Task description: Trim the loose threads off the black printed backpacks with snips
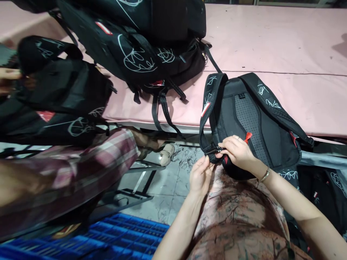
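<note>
A black backpack leans over the table edge onto my lap, its padded back panel and shoulder straps facing up. My right hand is closed around small black thread snips, partly hidden by my fingers. The snips lie across the lower end of the left shoulder strap. Just below them, my left hand pinches the strap's lower end near the bag's corner; exactly what lies between its fingertips is hard to see. A red tab sticks up beside my right hand.
Several black backpacks are piled on the pink-covered table. At left, a co-worker's hand is at another black backpack. A blue plastic crate stands low left. Thread scraps litter the floor; more bags lie at right.
</note>
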Available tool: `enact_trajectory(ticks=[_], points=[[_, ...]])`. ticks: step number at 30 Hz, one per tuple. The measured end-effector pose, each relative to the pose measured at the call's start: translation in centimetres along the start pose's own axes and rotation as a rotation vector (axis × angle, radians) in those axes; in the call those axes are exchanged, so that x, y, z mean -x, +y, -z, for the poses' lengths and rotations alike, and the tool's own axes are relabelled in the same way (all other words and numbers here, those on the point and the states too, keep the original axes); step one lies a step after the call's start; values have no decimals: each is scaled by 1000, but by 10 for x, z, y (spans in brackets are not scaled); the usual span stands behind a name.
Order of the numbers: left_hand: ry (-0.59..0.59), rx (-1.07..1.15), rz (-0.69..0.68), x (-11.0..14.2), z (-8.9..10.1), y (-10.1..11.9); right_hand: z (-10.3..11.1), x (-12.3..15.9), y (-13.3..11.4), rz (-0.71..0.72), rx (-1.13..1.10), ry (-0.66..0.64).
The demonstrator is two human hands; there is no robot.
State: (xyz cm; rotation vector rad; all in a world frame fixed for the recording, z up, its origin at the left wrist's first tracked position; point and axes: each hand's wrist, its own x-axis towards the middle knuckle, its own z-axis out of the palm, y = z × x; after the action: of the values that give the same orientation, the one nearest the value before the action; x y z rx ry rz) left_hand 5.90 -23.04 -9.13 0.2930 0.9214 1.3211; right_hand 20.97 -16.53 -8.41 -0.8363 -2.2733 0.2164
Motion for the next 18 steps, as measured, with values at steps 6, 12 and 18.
enact_trajectory(ticks=[6, 12, 18], points=[[-11, 37, 13, 0, -3, -4, -2, -1, -6, -11, 53, 51], [1, 66, 9, -1, -3, -4, -3, 1, -9, -43, 38, 65], [17, 54, 12, -2, -2, -3, 3, 2, -8, -36, 60, 45]])
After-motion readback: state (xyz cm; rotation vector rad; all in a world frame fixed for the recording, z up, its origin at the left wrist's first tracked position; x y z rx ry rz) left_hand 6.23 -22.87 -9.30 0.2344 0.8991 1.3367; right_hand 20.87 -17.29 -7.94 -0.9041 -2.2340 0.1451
